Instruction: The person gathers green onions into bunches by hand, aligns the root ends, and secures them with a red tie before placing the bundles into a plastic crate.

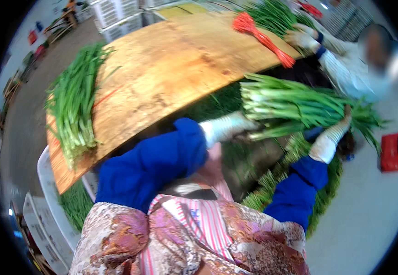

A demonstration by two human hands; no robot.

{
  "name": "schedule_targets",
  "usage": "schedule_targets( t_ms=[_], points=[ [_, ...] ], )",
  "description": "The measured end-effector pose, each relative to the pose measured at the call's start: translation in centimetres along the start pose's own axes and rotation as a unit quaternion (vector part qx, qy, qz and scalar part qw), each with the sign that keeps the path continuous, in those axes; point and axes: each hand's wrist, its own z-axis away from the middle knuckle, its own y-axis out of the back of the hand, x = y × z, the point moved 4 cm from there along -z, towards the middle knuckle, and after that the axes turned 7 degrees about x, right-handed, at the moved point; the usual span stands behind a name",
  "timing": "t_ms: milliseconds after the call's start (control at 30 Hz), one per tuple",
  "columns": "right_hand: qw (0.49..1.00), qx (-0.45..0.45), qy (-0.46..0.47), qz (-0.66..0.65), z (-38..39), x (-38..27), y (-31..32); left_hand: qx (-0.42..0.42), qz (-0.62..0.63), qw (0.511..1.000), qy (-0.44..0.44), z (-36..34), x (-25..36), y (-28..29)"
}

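Left hand (245, 124): blurred; fingertips hidden by the bunch (290, 101). Co-worker's head (378, 50), beyond the right hand (338, 133): blurred. Crate (49, 192), left of the left hand: partly hidden by the board (162, 68).

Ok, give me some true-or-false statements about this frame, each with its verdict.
1. The left hand is by the pale ends of the green bunch. True.
2. The red strands lie on the right part of the wooden board. True.
3. The right hand grips the red strands. False: the right hand is on the green bunch.
4. A second bunch lies on the board's left part. True.
5. Its pale ends point away from the wearer. False: toward the wearer.
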Motion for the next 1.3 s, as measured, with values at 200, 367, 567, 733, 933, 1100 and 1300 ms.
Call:
schedule_targets(
  t_ms=[200, 367, 567, 733, 933, 1100, 1300],
  points=[
    [0.998, 0.054, -0.009, 0.038, -3.9, -1.6, 2.8, 0.033, -0.44, 0.897, 0.013, 3.0, -2.0, 5.1],
    [0.998, 0.023, 0.048, 0.041, -3.9, -3.8, 2.5, 0.021, -0.647, 0.757, -0.087, 4.0, -2.2, 5.5],
    [0.971, -0.221, -0.059, -0.074, -5.3, -1.4, 0.2, 0.139, -0.653, 0.734, -0.123, 6.6, 5.9, 4.1],
    [0.963, -0.246, -0.077, -0.084, -4.6, -2.9, -1.3, 0.207, -0.526, 0.805, -0.179, 7.1, 8.5, 3.2],
    [0.892, -0.427, -0.147, -0.016, -1.2, -3.2, -11.9, 0.236, -0.333, 0.896, -0.174, 6.8, 10.1, 3.9],
    [0.9, -0.404, -0.021, 0.164, -2.8, 0.8, -22.2, 0.307, -0.245, 0.893, -0.222, 10.1, 11.0, 5.7],
    [0.766, -0.493, 0.059, 0.409, 3.6, 13.6, -38.3, 0.408, -0.143, 0.87, -0.239, 15.8, 9.3, 10.3]
  ],
)
